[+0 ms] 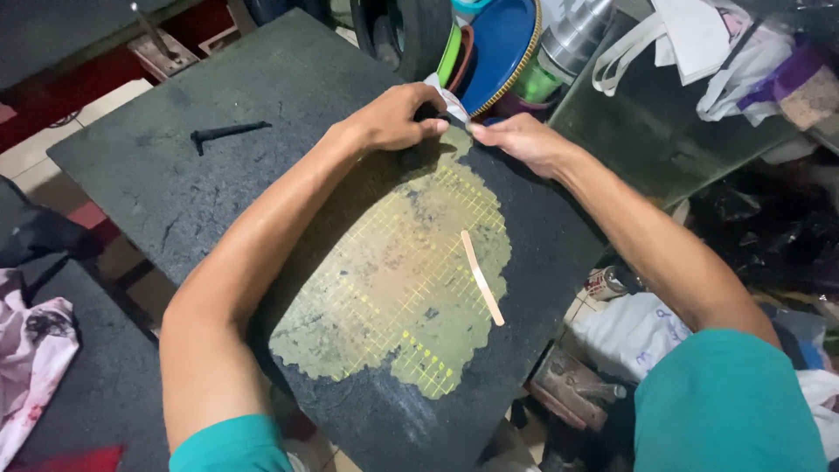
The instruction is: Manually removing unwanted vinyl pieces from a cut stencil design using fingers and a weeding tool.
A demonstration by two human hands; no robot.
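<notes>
Dark table [218,166] fills the view, tilted corner-on. On it a worn cutting mat [524,236], black at the edges, its middle rubbed down to a yellowish grid patch [393,280].

Both arms reach to the mat's far edge, about 12 o'clock. Left hand [398,116] is curled, fingers pressed together over a small dark-and-white thing [443,103] at the edge; what it is, I cannot tell. Right hand [523,140] meets it from 1 o'clock, fingertips closed as if pinching the same thing or something thin beside it; the grip itself is hidden.

Flat wooden stick [482,277] lies loose on the patch, about 4 o'clock of the hands, well apart from them. Black rod [229,133] lies on the table at 9 o'clock, untouched.

Beyond the table at 12 to 1 o'clock: blue plate [498,44] on edge, steel flask [577,35], white bags [690,39].

Judgement: the step looks like fine two-handed work on the small thing, pulling or fitting. A next move would call for a steady hold from the left and a careful pinch from the right.
</notes>
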